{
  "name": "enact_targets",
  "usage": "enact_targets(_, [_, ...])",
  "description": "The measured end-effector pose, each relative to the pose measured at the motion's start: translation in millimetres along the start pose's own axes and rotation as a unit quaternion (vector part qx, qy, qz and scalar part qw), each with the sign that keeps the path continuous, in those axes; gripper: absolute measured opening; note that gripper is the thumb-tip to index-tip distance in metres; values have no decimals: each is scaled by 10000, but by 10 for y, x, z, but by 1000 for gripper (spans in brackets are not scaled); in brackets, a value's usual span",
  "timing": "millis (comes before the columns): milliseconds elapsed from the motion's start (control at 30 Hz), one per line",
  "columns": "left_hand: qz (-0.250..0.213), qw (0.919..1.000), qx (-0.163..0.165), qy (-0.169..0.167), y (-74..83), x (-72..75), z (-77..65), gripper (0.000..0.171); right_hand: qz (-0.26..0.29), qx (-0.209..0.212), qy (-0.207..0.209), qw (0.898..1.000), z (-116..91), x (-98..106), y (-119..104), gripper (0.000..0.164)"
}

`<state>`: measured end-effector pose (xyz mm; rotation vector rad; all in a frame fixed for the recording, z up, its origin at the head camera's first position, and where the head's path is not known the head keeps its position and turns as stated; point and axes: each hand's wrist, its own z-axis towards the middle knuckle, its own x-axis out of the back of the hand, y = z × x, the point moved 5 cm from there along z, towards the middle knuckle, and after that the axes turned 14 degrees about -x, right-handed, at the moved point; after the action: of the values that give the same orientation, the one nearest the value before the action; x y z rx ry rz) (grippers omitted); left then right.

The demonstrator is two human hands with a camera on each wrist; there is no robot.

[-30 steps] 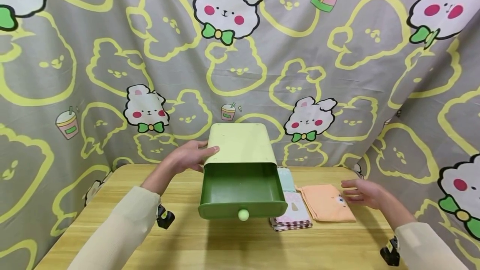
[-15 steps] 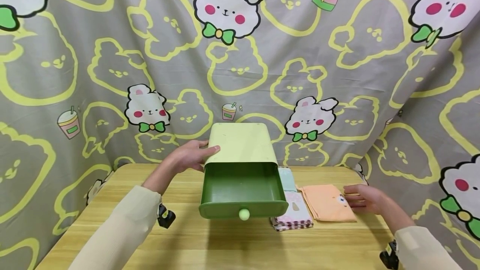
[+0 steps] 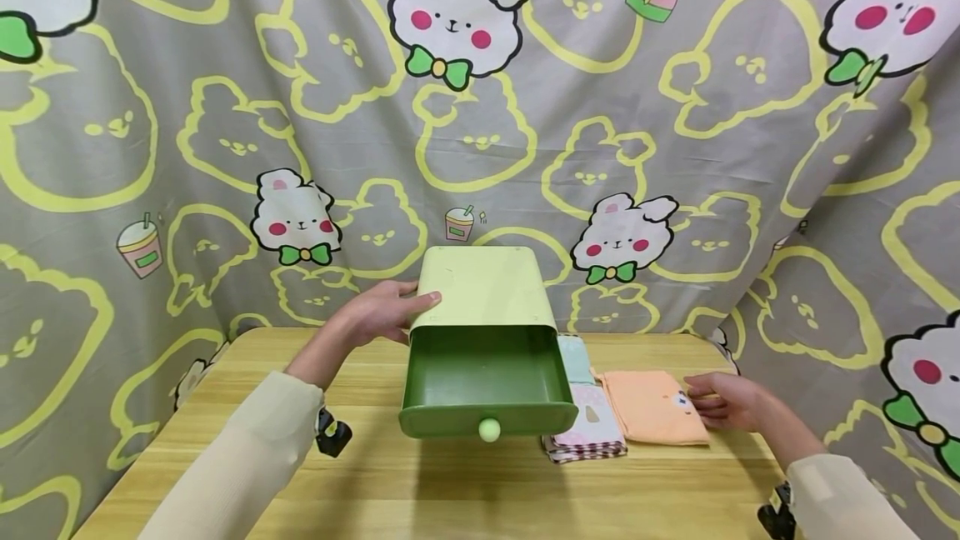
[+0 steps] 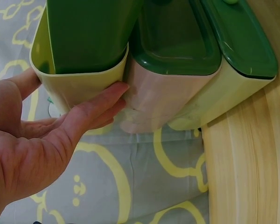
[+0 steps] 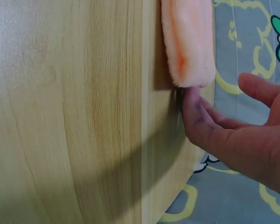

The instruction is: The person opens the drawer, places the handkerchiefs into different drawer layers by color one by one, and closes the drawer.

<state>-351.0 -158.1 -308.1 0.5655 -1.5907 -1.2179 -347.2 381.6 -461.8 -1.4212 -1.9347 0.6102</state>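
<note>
A drawer unit (image 3: 480,286) with a pale yellow top stands mid-table, its green top drawer (image 3: 487,419) pulled out and bare inside. My left hand (image 3: 382,311) holds its upper left side, thumb over the top edge and fingers along the side wall (image 4: 79,86). To the right lies a folded orange towel (image 3: 648,407) with a small animal face on it. My right hand (image 3: 731,401) is at the towel's right edge. In the right wrist view, fingertips touch the underside of the fluffy end (image 5: 191,60), while the thumb (image 5: 256,88) stays apart from it.
Between unit and orange towel lie a folded pink patterned cloth (image 3: 588,415) with checked edges and a light blue cloth (image 3: 575,359). Under the top drawer, the left wrist view shows a pink drawer section (image 4: 154,93) and a pale green one (image 4: 214,102). A patterned curtain (image 3: 480,215) hangs behind the table.
My right hand has lowered slightly and its fingers have come to the orange towel's right edge, which has shifted a little. The left hand and drawer unit hold still.
</note>
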Motion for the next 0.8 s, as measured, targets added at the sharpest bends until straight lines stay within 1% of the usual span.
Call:
enact_targets(267, [13,10000,-12,-6,1,-4,0,75,10,164,-104,9998,23,0,-12,31])
enact_targets(333, [12,10000,-24,-9,3,-6,1,75,-41,211,-180,9996,31,-11,-13,30])
enact_targets(500, [5,10000,-34,5,2,-7,5,75,34,116,-226,9997,29,-44,-12,26])
enact_targets(567, [1,10000,-29,17,4,-6,4,75,141,3,-191,9997,16,-63,-14,28])
enact_targets(700, [18,10000,-26,28,11,-3,0,75,207,-134,-193,9995,-2,-109,-23,49])
enact_targets(800, [29,10000,-26,23,14,-2,-4,76,33,-87,-275,9996,-8,-139,-32,60])
